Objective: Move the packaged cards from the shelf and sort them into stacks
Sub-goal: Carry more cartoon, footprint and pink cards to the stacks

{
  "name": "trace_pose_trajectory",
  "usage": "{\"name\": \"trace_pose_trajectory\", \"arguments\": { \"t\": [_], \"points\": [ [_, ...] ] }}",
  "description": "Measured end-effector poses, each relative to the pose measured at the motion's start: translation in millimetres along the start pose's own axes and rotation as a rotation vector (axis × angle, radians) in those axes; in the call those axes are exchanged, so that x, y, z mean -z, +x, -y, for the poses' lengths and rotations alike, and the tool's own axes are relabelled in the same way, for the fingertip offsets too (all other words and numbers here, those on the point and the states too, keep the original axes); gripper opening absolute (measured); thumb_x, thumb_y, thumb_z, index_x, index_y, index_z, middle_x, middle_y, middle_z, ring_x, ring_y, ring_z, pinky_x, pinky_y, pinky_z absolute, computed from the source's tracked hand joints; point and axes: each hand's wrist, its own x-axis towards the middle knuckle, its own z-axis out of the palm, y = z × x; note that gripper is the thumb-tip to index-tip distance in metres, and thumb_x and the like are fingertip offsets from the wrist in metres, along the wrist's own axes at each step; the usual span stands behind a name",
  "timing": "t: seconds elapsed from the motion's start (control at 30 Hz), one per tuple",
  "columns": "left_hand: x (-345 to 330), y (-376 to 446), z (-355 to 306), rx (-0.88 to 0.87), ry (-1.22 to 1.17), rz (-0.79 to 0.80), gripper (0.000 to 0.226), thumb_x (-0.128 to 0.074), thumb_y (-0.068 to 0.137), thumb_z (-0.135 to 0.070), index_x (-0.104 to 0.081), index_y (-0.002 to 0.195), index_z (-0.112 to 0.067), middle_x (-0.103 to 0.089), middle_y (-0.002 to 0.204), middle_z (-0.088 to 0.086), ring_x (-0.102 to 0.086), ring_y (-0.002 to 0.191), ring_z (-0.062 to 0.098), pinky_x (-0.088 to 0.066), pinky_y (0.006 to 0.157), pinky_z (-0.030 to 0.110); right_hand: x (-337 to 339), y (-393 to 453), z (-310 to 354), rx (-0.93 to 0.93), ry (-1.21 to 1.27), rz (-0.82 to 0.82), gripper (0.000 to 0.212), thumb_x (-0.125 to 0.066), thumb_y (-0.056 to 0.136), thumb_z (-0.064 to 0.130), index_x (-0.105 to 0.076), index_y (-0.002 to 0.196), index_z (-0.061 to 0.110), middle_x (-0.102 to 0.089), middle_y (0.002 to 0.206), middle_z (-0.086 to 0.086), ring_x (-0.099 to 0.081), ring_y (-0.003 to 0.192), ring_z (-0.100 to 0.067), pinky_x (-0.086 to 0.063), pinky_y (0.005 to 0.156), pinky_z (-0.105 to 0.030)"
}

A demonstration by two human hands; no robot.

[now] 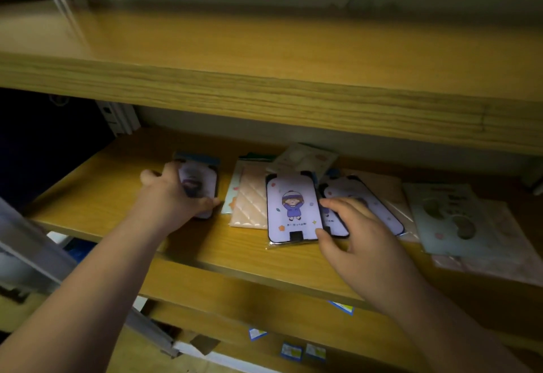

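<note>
The fingers (338, 205) of the right hand (361, 234) are spread apart, the forefinger stretched over a lilac packaged card (364, 205) and the thumb touching the right edge of a second lilac card (292, 206) near its lower corner; they rest on the packs without closing on either. The left hand (173, 196) lies over a third, blurred card (198, 184), thumb out to the left and fingertips curled at the card's near right edge; whether it truly grips the pack cannot be told.

The card in the middle is clearest: a pale purple, round-cornered rectangle with a dark border, showing a cartoon child in a blue coat and white hat with arms raised, a black tab at its near end, all inside a clear sleeve. Its long axis runs from the shelf's front towards the back, nearly upright in the view. The card under the right hand tilts, its far end leaning left. The left one also runs front to back.

All lie on a wooden shelf (235, 252) with yellowish grain. Between the hands sits a peach quilted pack (249, 205), with a pale pack (302, 158) behind it. Greenish packs with cut-out holes (446, 219) lie to the right. Another wooden board (264, 87) spans above, and the lighting is dim.
</note>
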Motion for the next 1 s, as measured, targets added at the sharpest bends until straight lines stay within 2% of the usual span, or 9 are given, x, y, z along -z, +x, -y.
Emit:
{"name": "trace_pose_trajectory", "arguments": {
  "t": [0.17, 0.23, 0.33, 0.4, 0.5, 0.57, 0.77, 0.9, 1.0],
  "points": [
    [-4.5, -6.4, 13.6, 0.05, -0.3, -0.016, 0.093, -0.074, 0.076, -0.059, -0.033, 0.149, -0.019, -0.049, 0.143, 0.017, -0.053, 0.121, 0.04, -0.046, 0.078, 0.042, -0.7, 2.7, -7.8, -0.012, 0.0, -0.027, 0.051, -0.061, 0.091, 0.036, -0.052, 0.141, 0.029, -0.053, 0.139, 0.014, -0.041, 0.121, 0.005, -0.031, 0.094, -0.012],
    [-5.8, -14.4, 15.5, 0.028, -0.41, -0.082, 0.085, -0.071, 0.082, -0.055, -0.032, 0.149, -0.021, -0.058, 0.13, 0.005, -0.06, 0.11, 0.03, -0.045, 0.067, 0.033, 0.6, 8.2, -11.3, -0.01, -0.01, -0.073, 0.043, -0.063, 0.09, 0.03, -0.059, 0.133, 0.026, -0.06, 0.131, 0.009, -0.044, 0.111, 0.006, -0.031, 0.087, -0.005],
    [-2.9, -29.3, 7.1, 0.035, -0.614, -0.1, 0.076, -0.072, 0.083, -0.052, -0.037, 0.146, -0.029, -0.068, 0.095, -0.019, -0.067, 0.079, 0.004, -0.046, 0.055, 0.025, 3.2, 25.1, -12.0, -0.015, -0.063, -0.138, 0.018, -0.065, 0.087, 0.019, -0.067, 0.105, 0.017, -0.068, 0.098, -0.001, -0.058, 0.088, -0.013, -0.044, 0.068, -0.023],
    [-2.8, -39.1, -1.0, 0.047, -0.764, -0.045, 0.066, -0.074, 0.084, -0.047, -0.043, 0.14, -0.033, -0.073, 0.086, -0.013, -0.073, 0.075, 0.004, -0.055, 0.052, 0.028, 4.8, 46.4, -14.1, -0.09, -0.075, -0.102, 0.006, -0.06, 0.088, 0.019, -0.062, 0.093, 0.018, -0.062, 0.082, 0.003, -0.06, 0.075, -0.019, -0.038, 0.06, -0.021],
    [-5.0, -53.8, -13.5, 0.042, -0.893, 0.014, 0.059, -0.074, 0.085, -0.042, -0.047, 0.137, -0.034, -0.076, 0.09, -0.005, -0.076, 0.078, 0.01, -0.06, 0.054, 0.033, -0.5, 83.9, -20.3, -0.237, -0.099, 0.023, 0.03, -0.053, 0.095, 0.028, -0.059, 0.12, 0.012, -0.063, 0.118, -0.007, -0.059, 0.103, -0.028, -0.046, 0.082, -0.03],
    [-8.1, -61.9, -20.2, 0.036, -0.94, 0.03, 0.054, -0.073, 0.087, -0.039, -0.047, 0.134, -0.035, -0.077, 0.088, -0.01, -0.076, 0.076, 0.01, -0.06, 0.051, 0.031, -7.5, 105.1, -23.4, -0.294, -0.214, 0.058, 0.041, -0.05, 0.099, 0.037, -0.056, 0.128, 0.008, -0.059, 0.129, -0.016, -0.056, 0.114, -0.032, -0.046, 0.093, -0.039],
    [-12.0, -74.7, -27.7, 0.033, -0.989, 0.054, 0.053, -0.071, 0.09, -0.033, -0.044, 0.135, -0.036, -0.075, 0.085, -0.02, -0.075, 0.072, 0.005, -0.056, 0.045, 0.024, -26.4, 143.1, -27.3, -0.401, -0.318, 0.151, 0.073, -0.034, 0.097, 0.065, -0.04, 0.148, 0.013, -0.04, 0.152, -0.021, -0.035, 0.136, -0.04, -0.026, 0.111, -0.048],
    [-8.7, -77.8, -27.5, 0.014, -0.979, 0.039, 0.052, -0.07, 0.09, -0.031, -0.045, 0.135, -0.034, -0.076, 0.084, -0.019, -0.075, 0.073, 0.004, -0.055, 0.046, 0.021, -30.6, 157.7, -26.2, -0.463, -0.328, 0.111, 0.088, -0.043, 0.087, 0.075, -0.045, 0.144, 0.009, -0.047, 0.146, -0.021, -0.042, 0.132, -0.039, -0.033, 0.106, -0.048],
    [-6.4, -80.0, -26.9, 0.0, -0.952, 0.041, 0.046, -0.069, 0.091, -0.03, -0.043, 0.128, -0.039, -0.074, 0.084, -0.025, -0.073, 0.071, 0.0, -0.053, 0.044, 0.017, -30.9, 165.5, -23.4, -0.465, -0.256, 0.088, 0.074, -0.054, 0.082, 0.069, -0.06, 0.124, 0.009, -0.063, 0.122, -0.017, -0.054, 0.117, -0.038, -0.04, 0.096, -0.047]
  ]
}}
